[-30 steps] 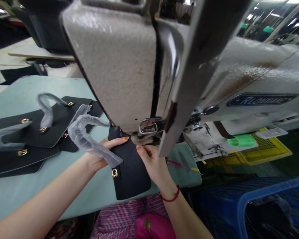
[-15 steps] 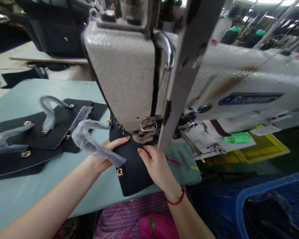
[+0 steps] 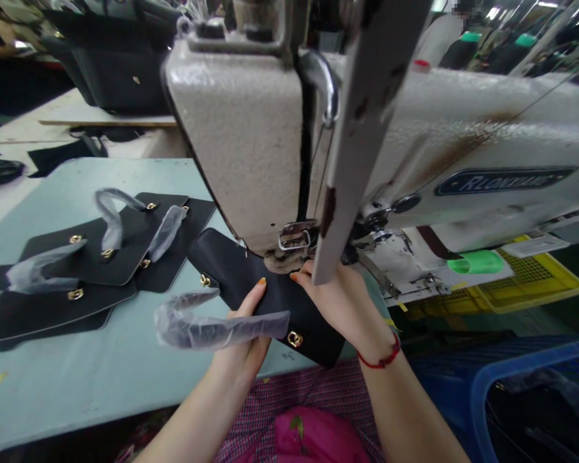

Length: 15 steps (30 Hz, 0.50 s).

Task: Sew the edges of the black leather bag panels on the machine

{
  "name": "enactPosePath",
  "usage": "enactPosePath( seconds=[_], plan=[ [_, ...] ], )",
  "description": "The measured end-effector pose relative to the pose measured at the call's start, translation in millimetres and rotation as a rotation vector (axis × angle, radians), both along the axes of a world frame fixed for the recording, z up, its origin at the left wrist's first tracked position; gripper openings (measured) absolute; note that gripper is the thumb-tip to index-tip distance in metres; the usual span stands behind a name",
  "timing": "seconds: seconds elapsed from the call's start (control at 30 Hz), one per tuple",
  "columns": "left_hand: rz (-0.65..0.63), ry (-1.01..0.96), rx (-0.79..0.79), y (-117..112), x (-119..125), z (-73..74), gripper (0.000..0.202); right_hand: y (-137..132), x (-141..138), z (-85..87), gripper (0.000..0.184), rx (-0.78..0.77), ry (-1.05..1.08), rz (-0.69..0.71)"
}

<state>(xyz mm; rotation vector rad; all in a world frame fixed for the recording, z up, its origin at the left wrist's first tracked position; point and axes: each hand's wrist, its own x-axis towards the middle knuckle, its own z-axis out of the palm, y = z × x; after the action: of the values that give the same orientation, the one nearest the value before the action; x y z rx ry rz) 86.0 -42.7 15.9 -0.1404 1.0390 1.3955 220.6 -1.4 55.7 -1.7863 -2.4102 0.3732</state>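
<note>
Black leather, grained and stiff-looking: your bag panel (image 3: 251, 283) lies on the pale green table (image 3: 77, 360) with one edge tucked beneath the sewing machine head (image 3: 241, 135). Your left hand (image 3: 244, 341) clasps its near edge, thumb on top, and your right hand (image 3: 342, 302) presses it flat by the needle, fingers curled down. Its plastic-wrapped handle (image 3: 207, 328) hangs off gold rings. Judging by the pile of similar panels (image 3: 77, 270) at your left, several pieces already lie aside; this one looks mid-seam.

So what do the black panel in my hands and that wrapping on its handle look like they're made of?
Black panel: likely leather or faux leather, matte with a fine grain; which one is unclear. Handle wrapping: thin clear plastic film, crinkled and glossy, see-through. Ring fittings: gold-toned shiny metal.
</note>
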Motion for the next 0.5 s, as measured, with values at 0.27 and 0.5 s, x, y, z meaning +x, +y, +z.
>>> enactPosePath(
  seconds=[0.27, 0.5],
  plan=[
    [0.016, 0.003, 0.047, -1, 2, -6.0, 0.036, -2, 1, 4.9, 0.029, -0.017, -0.018, -0.027],
    [0.022, 0.084, 0.02, -4, -1, -11.2, 0.03, -4, 1, 6.4, 0.028, 0.0, 0.033, -0.031]
  ],
)
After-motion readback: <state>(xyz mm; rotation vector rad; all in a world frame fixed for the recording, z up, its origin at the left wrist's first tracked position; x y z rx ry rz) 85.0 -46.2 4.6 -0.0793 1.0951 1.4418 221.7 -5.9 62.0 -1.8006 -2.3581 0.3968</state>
